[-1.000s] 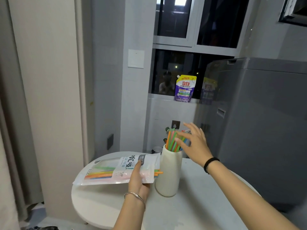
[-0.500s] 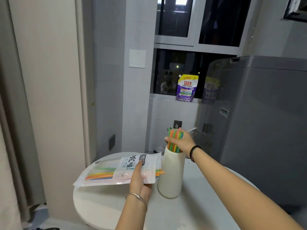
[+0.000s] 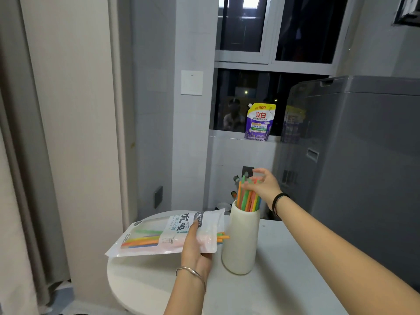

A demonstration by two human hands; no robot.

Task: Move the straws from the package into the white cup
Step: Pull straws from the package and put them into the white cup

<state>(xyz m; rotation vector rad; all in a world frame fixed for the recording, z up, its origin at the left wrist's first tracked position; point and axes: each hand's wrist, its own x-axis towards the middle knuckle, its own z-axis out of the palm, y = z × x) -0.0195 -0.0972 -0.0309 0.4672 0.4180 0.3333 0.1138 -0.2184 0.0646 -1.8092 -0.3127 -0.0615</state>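
A tall white cup (image 3: pixel 241 242) stands on the round white table (image 3: pixel 284 280) with several coloured straws (image 3: pixel 247 198) upright in it. My right hand (image 3: pixel 266 185) is at the straw tops, its loosely spread fingers touching them. My left hand (image 3: pixel 195 248) grips the straw package (image 3: pixel 159 235), a flat printed pouch held level just left of the cup. More coloured straws lie inside the pouch, and a few orange and green ends (image 3: pixel 222 237) poke out of its open right end toward the cup.
A grey washing machine (image 3: pixel 363 167) stands close on the right behind the table. A purple detergent pouch (image 3: pixel 260 121) sits on the window ledge. On the left are a wall and a curtain (image 3: pixel 20 178). The table's edge curves round at the front left.
My right hand came in from the right of the cup onto the straw tops, and its fingers are now spread a little over them. The left hand and package stayed put.
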